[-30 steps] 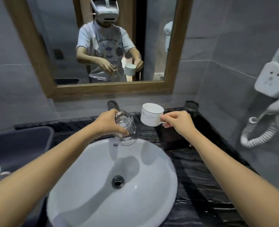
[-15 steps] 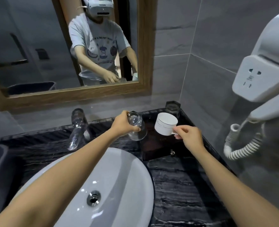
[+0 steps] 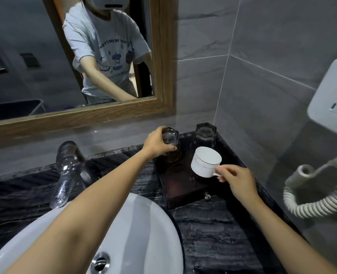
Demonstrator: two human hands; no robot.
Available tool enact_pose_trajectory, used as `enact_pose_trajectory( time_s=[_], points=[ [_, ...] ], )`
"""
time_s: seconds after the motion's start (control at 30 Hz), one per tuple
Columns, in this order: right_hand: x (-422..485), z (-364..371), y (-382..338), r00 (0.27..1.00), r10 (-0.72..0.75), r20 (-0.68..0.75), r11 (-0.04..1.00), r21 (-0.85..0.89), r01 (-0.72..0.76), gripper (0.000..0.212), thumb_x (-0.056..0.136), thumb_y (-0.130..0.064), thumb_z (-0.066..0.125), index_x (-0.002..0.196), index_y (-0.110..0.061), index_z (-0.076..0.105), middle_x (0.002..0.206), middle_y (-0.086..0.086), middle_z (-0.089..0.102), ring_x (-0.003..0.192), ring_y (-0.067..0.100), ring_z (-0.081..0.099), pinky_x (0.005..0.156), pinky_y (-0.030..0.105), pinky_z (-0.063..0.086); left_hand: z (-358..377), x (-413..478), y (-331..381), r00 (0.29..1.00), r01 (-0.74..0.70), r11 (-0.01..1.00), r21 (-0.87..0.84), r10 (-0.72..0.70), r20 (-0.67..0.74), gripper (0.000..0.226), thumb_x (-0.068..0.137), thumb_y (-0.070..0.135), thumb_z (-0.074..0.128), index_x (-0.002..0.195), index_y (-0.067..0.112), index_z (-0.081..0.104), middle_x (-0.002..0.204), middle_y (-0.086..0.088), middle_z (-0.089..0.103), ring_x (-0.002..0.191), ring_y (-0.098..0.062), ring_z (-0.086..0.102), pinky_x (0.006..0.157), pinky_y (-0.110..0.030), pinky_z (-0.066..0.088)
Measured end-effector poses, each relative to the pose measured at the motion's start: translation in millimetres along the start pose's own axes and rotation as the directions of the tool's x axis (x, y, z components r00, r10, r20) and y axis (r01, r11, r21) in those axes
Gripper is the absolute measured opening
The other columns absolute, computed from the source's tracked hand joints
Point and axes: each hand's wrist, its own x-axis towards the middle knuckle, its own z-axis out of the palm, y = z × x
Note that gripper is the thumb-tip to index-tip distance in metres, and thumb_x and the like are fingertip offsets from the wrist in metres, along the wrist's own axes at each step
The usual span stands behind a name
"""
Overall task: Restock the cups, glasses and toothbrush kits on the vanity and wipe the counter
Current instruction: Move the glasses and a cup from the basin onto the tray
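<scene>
Head view: my left hand (image 3: 156, 144) is wrapped around a clear faceted glass (image 3: 170, 142) at the far left of the dark wooden tray (image 3: 180, 196) on the bench; I'd lower it level, then let go. My right hand (image 3: 237, 180) pinches the handle of a white ceramic cup (image 3: 205, 162), tilted above the tray.

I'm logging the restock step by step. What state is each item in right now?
Glass: upside down, gripped by the left hand, at the tray's back left.
Second glass: upside down on the tray, untouched.
White cup: tilted, held by its handle in the right hand, above the tray.
Tap: no water running.
Sink: no standing water.
</scene>
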Motion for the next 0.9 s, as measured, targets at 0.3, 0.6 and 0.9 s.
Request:
enact_pose_trajectory(
  time_s=[0.3, 0.6, 0.9],
  points=[
    [2.8, -3.5, 10.6, 1.0, -0.014, -0.008, 1.0, -0.021, 0.014, 0.017, 0.081, -0.019, 0.067, 0.065, -0.018, 0.069, 0.063, 0.008, 0.071, 0.063, 0.027, 0.067, 0.069, 0.039, 0.054, 16.3, 9.0, -0.5, 1.0, 0.031, 0.997, -0.075, -0.031, -0.005, 0.086, 0.06, 0.032, 0.083, 0.13, 0.013, 0.038, 0.128, -0.008, 0.054, 0.106, -0.019, 0.054, 0.059, -0.014, 0.043],
    [-1.8, 0.6, 0.5, 0.999, -0.046, 0.014, 0.999, 0.004, 0.046, 0.033, 0.081, -0.017, 0.068, 0.058, -0.041, 0.067, 0.06, 0.001, 0.07, 0.055, 0.009, 0.062, 0.068, 0.03, 0.054, 12.7, 15.1, -2.1, 0.998, 0.014, 1.0, -0.005, -0.013, 0.06, 0.087, 0.06, 0.035, 0.083, 0.131, 0.013, 0.039, 0.128, -0.01, 0.056, 0.116, -0.026, 0.052, 0.091, -0.033, 0.046],
    [-4.6, 0.8, -5.8, 0.998, -0.046, 0.031, 0.999, 0.026, 0.045, 0.016, 0.082, -0.016, 0.068, 0.071, -0.026, 0.073, 0.062, -0.003, 0.07, 0.053, -0.002, 0.059, 0.06, 0.007, 0.048, 14.0, 14.2, -3.9, 0.997, -0.018, 0.999, -0.037, 0.021, 0.069, 0.089, 0.063, 0.032, 0.083, 0.135, 0.012, 0.034, 0.134, -0.012, 0.05, 0.121, -0.027, 0.049, 0.1, -0.036, 0.042]
  ],
)
